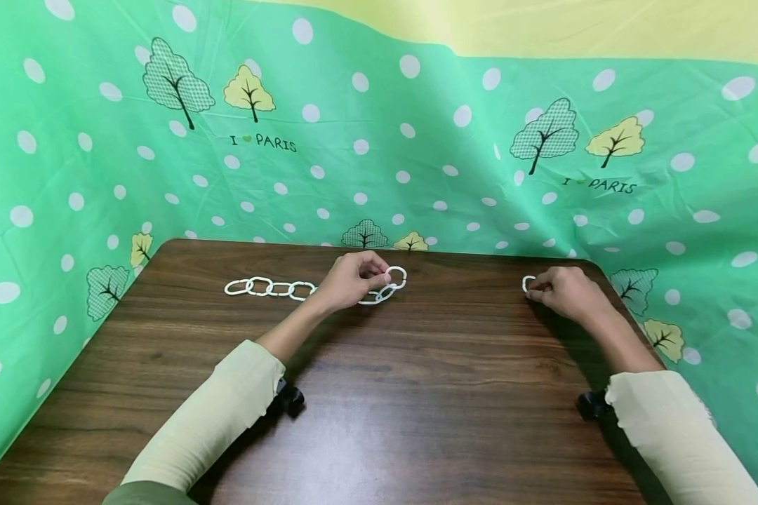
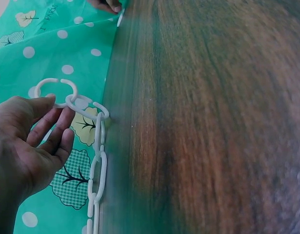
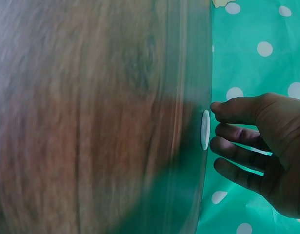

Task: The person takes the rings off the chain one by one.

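Observation:
My left hand (image 1: 347,280) pinches the end link (image 1: 406,278) of a white plastic chain between thumb and fingers, holding it raised. A small gap shows at the top of this link (image 2: 40,87) in the left wrist view. The rest of the chain (image 1: 260,286) trails leftward on the table, partly hidden behind the hand. Far to the right, my right hand (image 1: 565,291) reaches down to a loose white link (image 3: 205,129) lying on the table. Its thumb and fingers are parted and their tips are beside the link; whether they touch it I cannot tell.
The brown wood-grain table (image 1: 417,393) ends at a back edge just beyond the chain and the loose link. A green dotted cloth (image 1: 404,140) with printed trees hangs behind it and along both sides.

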Action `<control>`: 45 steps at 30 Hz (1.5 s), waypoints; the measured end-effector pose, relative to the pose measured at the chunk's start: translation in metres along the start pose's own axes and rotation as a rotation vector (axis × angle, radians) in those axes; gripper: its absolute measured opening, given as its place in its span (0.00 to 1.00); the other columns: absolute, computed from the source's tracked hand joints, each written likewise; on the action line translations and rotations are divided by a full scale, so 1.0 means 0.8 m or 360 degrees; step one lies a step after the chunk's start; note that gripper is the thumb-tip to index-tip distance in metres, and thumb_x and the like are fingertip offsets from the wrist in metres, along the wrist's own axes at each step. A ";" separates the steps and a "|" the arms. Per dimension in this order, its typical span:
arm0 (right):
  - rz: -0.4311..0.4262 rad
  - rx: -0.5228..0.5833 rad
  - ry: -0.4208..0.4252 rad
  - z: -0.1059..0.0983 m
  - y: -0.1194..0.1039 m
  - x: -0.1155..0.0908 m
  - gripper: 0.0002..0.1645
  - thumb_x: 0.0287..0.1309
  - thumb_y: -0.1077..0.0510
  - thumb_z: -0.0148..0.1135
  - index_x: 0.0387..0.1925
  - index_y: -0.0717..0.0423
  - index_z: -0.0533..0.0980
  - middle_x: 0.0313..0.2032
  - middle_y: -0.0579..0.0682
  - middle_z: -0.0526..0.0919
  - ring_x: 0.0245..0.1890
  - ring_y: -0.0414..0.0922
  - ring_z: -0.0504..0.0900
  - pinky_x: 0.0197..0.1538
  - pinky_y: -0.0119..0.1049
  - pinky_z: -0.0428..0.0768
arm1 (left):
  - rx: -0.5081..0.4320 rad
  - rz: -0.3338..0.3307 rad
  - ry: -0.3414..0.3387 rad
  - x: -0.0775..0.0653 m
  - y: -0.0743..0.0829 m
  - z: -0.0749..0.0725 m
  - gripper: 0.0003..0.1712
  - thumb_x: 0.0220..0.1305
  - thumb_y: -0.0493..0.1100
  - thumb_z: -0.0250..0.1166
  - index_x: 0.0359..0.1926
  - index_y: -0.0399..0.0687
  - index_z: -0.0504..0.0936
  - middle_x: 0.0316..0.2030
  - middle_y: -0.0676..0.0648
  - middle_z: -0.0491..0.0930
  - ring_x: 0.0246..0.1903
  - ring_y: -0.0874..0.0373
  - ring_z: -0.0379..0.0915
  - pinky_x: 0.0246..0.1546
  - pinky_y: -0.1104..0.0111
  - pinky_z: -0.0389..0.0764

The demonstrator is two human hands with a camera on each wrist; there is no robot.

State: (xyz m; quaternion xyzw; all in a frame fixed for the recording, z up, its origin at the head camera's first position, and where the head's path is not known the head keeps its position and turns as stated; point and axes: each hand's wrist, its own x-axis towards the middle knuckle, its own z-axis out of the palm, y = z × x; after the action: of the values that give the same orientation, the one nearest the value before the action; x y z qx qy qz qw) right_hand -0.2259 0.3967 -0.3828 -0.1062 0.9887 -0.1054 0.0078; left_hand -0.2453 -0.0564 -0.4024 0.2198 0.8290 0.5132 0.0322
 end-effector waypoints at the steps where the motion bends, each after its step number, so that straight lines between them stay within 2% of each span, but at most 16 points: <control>1: -0.0002 0.0002 0.0004 0.000 -0.002 0.001 0.14 0.74 0.52 0.75 0.50 0.57 0.93 0.52 0.67 0.93 0.51 0.66 0.90 0.48 0.69 0.86 | 0.0000 0.0004 0.0001 0.000 0.000 0.000 0.07 0.77 0.37 0.74 0.50 0.38 0.89 0.44 0.41 0.93 0.40 0.59 0.87 0.44 0.71 0.82; 6: -0.0035 0.0010 0.0011 0.001 -0.013 0.004 0.15 0.75 0.52 0.73 0.51 0.59 0.92 0.52 0.65 0.93 0.49 0.63 0.91 0.48 0.68 0.87 | 0.0007 0.0016 -0.0003 0.001 0.000 0.001 0.09 0.76 0.36 0.74 0.52 0.36 0.89 0.44 0.40 0.93 0.42 0.54 0.89 0.46 0.71 0.83; 12: -0.0078 0.0022 0.0011 0.002 -0.027 0.008 0.12 0.76 0.54 0.72 0.48 0.59 0.93 0.45 0.61 0.93 0.40 0.54 0.89 0.40 0.56 0.86 | 0.0026 0.0034 0.0000 0.002 -0.001 0.002 0.11 0.75 0.33 0.74 0.54 0.34 0.89 0.45 0.40 0.92 0.46 0.49 0.89 0.51 0.65 0.85; 15: -0.0108 0.0031 0.0006 0.002 -0.035 0.009 0.12 0.76 0.54 0.72 0.47 0.58 0.93 0.46 0.61 0.93 0.39 0.53 0.89 0.39 0.55 0.86 | 0.0034 0.0032 -0.0012 0.001 -0.001 0.001 0.12 0.74 0.32 0.74 0.55 0.33 0.89 0.46 0.40 0.92 0.48 0.48 0.88 0.54 0.63 0.86; 22: -0.0169 0.0044 -0.0018 0.000 -0.057 0.009 0.12 0.76 0.54 0.72 0.48 0.58 0.93 0.45 0.59 0.93 0.39 0.50 0.89 0.38 0.51 0.86 | 0.0033 0.0022 -0.0043 0.000 0.001 0.002 0.12 0.74 0.33 0.75 0.55 0.33 0.90 0.45 0.40 0.92 0.46 0.51 0.88 0.50 0.69 0.85; 31: -0.0280 0.0061 0.0020 0.005 -0.086 0.014 0.10 0.76 0.55 0.72 0.46 0.56 0.93 0.39 0.52 0.93 0.34 0.44 0.84 0.36 0.43 0.81 | 0.0030 0.0012 -0.0047 0.001 0.001 0.004 0.11 0.74 0.34 0.75 0.54 0.36 0.90 0.46 0.40 0.93 0.47 0.51 0.90 0.50 0.68 0.86; 41: -0.0377 0.0122 0.0063 0.012 -0.118 0.019 0.10 0.76 0.54 0.73 0.48 0.55 0.93 0.40 0.51 0.93 0.34 0.43 0.83 0.38 0.42 0.80 | 0.0033 0.0004 -0.0039 0.000 -0.001 0.004 0.13 0.74 0.34 0.75 0.55 0.33 0.90 0.46 0.40 0.93 0.47 0.50 0.90 0.52 0.66 0.87; 45: -0.0466 0.0181 0.0125 0.018 -0.133 0.023 0.10 0.76 0.56 0.73 0.50 0.56 0.93 0.42 0.52 0.94 0.37 0.44 0.86 0.41 0.43 0.83 | 0.0038 0.0012 -0.0036 -0.001 0.001 0.003 0.13 0.74 0.34 0.75 0.55 0.34 0.90 0.47 0.40 0.93 0.48 0.49 0.90 0.53 0.64 0.87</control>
State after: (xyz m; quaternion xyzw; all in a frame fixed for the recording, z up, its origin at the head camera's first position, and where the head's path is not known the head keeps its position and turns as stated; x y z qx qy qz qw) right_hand -0.2212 0.2881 -0.3745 -0.2442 0.9547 -0.1654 -0.0404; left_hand -0.2440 -0.0547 -0.4032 0.2291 0.8338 0.5008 0.0369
